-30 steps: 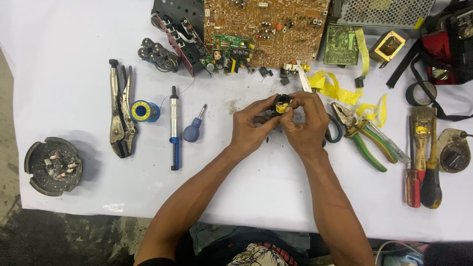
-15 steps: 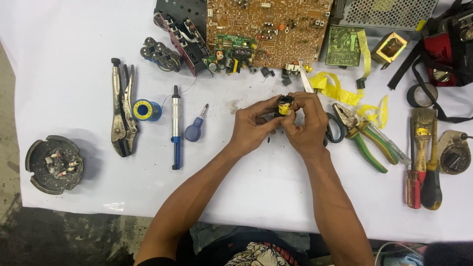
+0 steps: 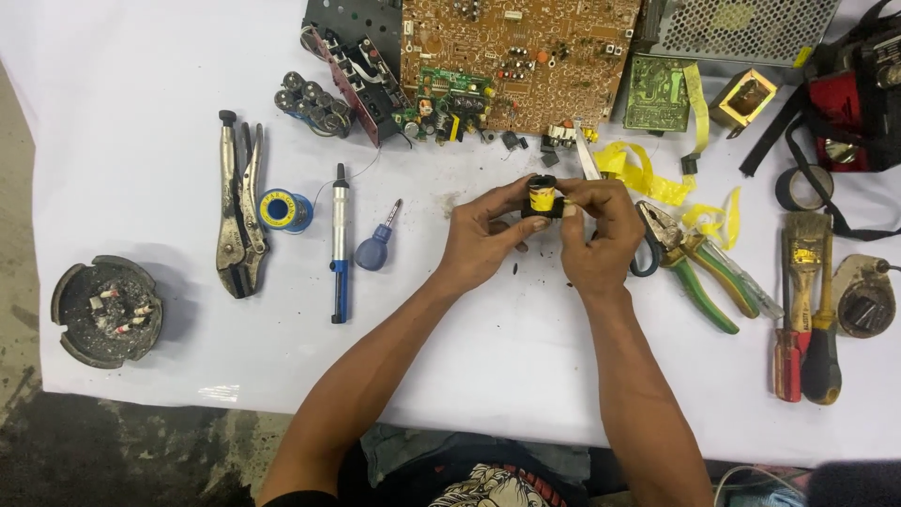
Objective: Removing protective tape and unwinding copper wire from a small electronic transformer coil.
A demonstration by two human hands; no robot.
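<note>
Fingers: both sets were pinched onto a small black transformer coil wrapped in yellow tape (image 3: 542,197), held between them just above the white table (image 3: 141,113).
Left hand (image 3: 483,239): thumb and fingertips clamped on the coil's left side.
Right hand (image 3: 596,235): fingertips closed on the coil's right side.
Just beside the right hand: green-handled pliers (image 3: 690,263) and loose yellow tape (image 3: 648,174).
Beyond the hands: a brown circuit board (image 3: 521,56).
Left of the hands: a small blue screwdriver (image 3: 375,246), a desoldering pump (image 3: 339,244), a solder spool (image 3: 282,209), locking pliers (image 3: 236,216).
Far left: a dark round ashtray (image 3: 105,310).
</note>
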